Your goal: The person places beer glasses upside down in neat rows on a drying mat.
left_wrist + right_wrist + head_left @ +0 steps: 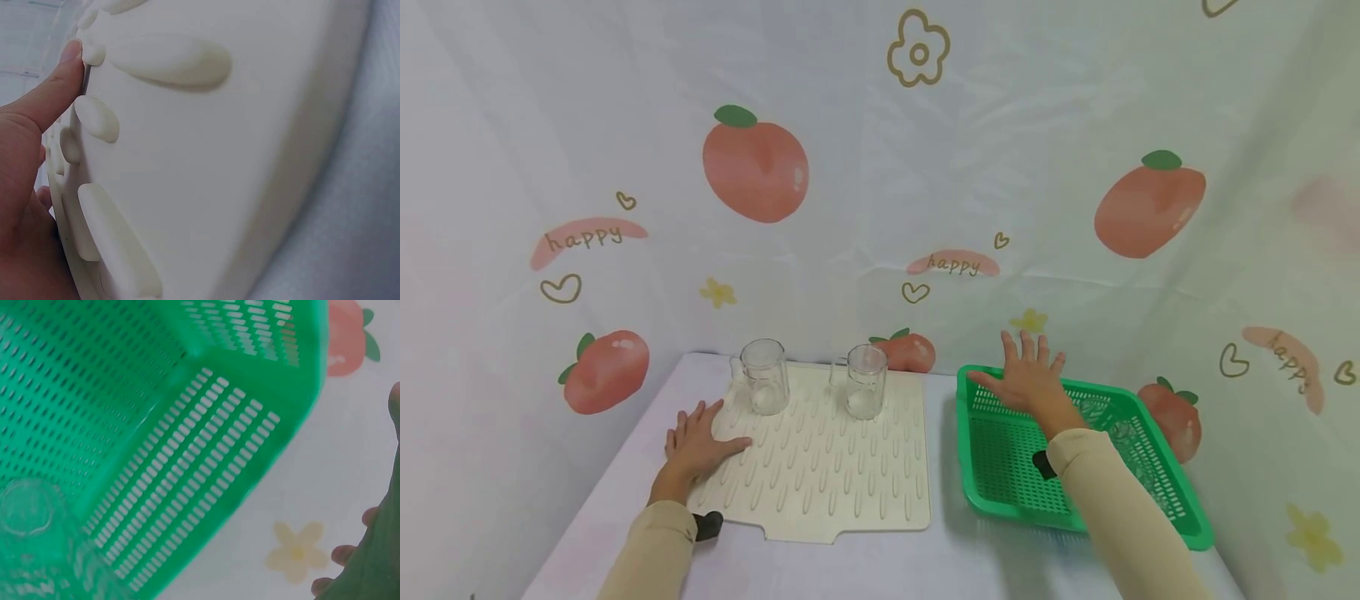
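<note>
My left hand (696, 446) lies at the left edge of a cream drying mat (820, 500) with raised oval ridges, its fingers spread. In the left wrist view the thumb (59, 81) extends along the ridged surface. Two clear glass mugs, a left one (765, 379) and a right one (867, 383), stand upright on the mat's far part, handles to the left. Over the far left part of a green plastic basket (967, 450) my right hand (1026, 379) is spread, holding nothing. Clear glassware (31, 515) lies inside the basket, partly hidden by my arm.
A white cloth-covered table (737, 571) carries the mat and the basket, with a gap between them. Behind and at both sides hangs a pale curtain (865, 167) printed with fruit, flowers and hearts, close to the basket's far rim.
</note>
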The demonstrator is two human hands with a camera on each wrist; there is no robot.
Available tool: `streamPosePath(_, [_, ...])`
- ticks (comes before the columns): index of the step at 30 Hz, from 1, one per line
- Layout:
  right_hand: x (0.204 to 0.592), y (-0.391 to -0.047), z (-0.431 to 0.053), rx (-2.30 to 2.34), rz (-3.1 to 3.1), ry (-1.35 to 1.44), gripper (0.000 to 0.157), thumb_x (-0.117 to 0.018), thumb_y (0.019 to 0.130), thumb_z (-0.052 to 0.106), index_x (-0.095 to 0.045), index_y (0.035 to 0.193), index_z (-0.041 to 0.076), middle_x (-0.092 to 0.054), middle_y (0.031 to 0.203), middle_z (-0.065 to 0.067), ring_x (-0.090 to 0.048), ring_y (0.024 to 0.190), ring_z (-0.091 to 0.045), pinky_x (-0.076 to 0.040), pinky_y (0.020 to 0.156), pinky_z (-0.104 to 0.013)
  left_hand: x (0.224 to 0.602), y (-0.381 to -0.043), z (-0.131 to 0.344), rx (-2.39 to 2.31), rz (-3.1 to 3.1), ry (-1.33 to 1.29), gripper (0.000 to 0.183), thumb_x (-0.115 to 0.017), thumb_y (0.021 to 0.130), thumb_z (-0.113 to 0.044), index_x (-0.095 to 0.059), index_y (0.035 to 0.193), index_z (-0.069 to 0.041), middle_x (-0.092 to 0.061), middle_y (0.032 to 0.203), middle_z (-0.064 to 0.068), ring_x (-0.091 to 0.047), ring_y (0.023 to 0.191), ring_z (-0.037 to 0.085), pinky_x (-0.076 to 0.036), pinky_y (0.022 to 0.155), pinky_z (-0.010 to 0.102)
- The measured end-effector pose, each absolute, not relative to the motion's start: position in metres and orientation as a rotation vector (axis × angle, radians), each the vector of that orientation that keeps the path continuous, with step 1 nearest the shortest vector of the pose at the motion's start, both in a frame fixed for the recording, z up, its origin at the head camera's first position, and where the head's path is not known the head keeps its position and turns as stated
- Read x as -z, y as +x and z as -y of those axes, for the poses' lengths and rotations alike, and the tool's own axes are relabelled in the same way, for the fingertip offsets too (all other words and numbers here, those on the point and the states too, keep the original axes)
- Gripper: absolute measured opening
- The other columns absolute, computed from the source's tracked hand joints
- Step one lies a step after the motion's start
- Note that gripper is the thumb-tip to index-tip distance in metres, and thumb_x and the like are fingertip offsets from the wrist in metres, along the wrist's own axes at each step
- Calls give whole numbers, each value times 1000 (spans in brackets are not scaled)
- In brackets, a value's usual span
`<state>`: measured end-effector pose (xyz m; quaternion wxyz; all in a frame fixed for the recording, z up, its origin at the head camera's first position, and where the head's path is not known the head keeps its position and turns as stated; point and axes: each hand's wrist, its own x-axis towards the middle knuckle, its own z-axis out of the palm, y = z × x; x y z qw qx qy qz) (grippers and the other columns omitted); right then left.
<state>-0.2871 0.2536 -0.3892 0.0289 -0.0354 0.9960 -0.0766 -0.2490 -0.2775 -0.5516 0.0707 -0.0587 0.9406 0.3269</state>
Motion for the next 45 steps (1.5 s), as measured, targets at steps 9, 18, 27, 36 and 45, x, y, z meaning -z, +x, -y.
streamPosePath(9, [391, -281, -285, 250, -3035, -59, 110, -49, 91, 77, -9, 163, 5, -3, 166, -35, 3, 151, -62, -2, 111, -86, 544, -247, 275, -980, -2811, -181, 113, -76, 82, -59, -15, 162, -7, 3, 168, 32, 17, 151, 59, 12, 118, 75])
streamPosePath(18, [388, -266, -307, 218, -3017, -59, 114, -65, 86, 70, -13, 161, 3, -9, 162, -38, -4, 148, -65, -10, 109, -87, 550, -247, 278, -1016, -2839, -171, 118, -76, 78, -65, -17, 162, -7, 1, 167, 33, 16, 151, 59, 14, 117, 75])
streamPosePath(27, [385, -254, -333, 318, -2945, -27, 118, -79, 80, 60, -12, 161, 6, -5, 160, -40, -5, 144, -69, -18, 104, -88, 556, -248, 280, -1066, -2850, -155, 123, -75, 73, -73, -19, 162, -9, -1, 168, 31, 17, 152, 58, 14, 116, 76])
streamPosePath(36, [377, -244, -358, 354, -2861, -17, 116, -83, 84, 43, -6, 159, -1, -5, 150, -52, -19, 130, -80, -32, 100, -82, 558, -250, 280, -1062, -2857, -148, 128, -73, 71, -78, -18, 161, -6, -1, 166, 34, 16, 150, 61, 14, 115, 77])
streamPosePath(45, [371, -241, -374, 373, -2805, -77, 106, -81, 88, 32, -11, 158, -7, -16, 144, -57, -33, 128, -73, -48, 90, -72, 549, -248, 278, -1033, -2829, -168, 119, -76, 77, -67, -17, 162, -8, 2, 168, 32, 18, 151, 58, 13, 117, 75])
